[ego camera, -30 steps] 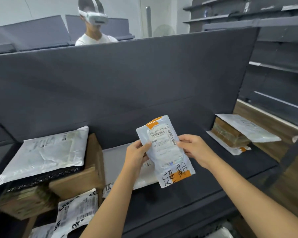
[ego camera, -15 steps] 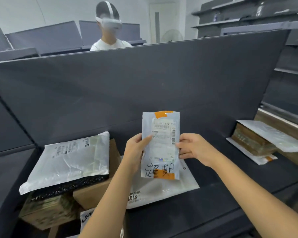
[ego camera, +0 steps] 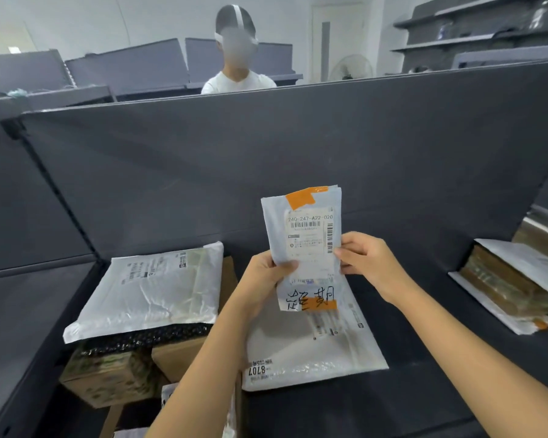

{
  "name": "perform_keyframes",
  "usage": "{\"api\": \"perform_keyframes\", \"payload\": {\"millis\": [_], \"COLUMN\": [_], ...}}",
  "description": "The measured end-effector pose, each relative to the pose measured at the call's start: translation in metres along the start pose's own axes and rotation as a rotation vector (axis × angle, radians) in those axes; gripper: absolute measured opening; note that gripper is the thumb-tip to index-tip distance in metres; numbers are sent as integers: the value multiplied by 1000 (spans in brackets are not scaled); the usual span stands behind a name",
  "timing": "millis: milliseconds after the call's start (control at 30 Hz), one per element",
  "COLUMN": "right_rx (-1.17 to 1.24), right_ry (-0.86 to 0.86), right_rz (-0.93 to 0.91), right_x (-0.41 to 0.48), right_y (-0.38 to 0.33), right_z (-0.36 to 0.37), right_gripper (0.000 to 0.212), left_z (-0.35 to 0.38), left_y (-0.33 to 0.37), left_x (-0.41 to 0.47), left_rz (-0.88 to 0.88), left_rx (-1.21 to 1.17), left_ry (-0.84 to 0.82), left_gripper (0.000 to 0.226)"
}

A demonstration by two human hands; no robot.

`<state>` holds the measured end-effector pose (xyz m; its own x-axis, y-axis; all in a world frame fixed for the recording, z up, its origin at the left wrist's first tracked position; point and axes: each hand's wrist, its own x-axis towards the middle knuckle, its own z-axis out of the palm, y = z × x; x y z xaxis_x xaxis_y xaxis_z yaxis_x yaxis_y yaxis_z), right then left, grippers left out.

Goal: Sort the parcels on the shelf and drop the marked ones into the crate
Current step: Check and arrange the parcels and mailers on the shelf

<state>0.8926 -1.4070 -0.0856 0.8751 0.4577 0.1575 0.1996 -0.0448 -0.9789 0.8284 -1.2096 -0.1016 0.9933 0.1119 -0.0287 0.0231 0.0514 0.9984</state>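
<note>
I hold a small white parcel (ego camera: 307, 235) upright above the dark shelf (ego camera: 424, 358). It has orange tape at top and bottom, a printed label, and black handwritten marks near its lower edge. My left hand (ego camera: 263, 279) grips its left edge and my right hand (ego camera: 367, 260) grips its right edge. Under it a flat white bubble mailer (ego camera: 314, 352) lies on the shelf. No crate is identifiable in view.
At left a white mailer (ego camera: 152, 289) lies on a black bubble bag and cardboard boxes (ego camera: 114, 374). At right another mailer (ego camera: 535, 263) tops a brown box (ego camera: 506, 286). A dark back panel (ego camera: 266, 159) rises behind; a person in a headset (ego camera: 238, 49) stands beyond it.
The small parcel was turned from tilted to upright and raised a little in both hands. My view shifted left, so the right stack slid toward the frame edge.
</note>
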Motion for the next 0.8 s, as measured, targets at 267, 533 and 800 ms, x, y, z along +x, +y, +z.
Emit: {"api": "perform_keyframes", "payload": {"millis": [267,533,800], "right_rx": [108,261,361], "right_ry": [57,289,625], "right_rz": [63,231,364], "right_x": [-1,-27,-96], "right_y": [12,44,92], "right_z": [-17,-62,-111], "right_gripper": [21,22,21], "left_z": [12,61,124], "left_y": [-4,-26,-72], "left_x": [5,18,38], "left_rz": [-72,-239,-237], "left_rx": [21,184,354], "left_ry": [42,-214,-382], "left_gripper": [23,27,19]}}
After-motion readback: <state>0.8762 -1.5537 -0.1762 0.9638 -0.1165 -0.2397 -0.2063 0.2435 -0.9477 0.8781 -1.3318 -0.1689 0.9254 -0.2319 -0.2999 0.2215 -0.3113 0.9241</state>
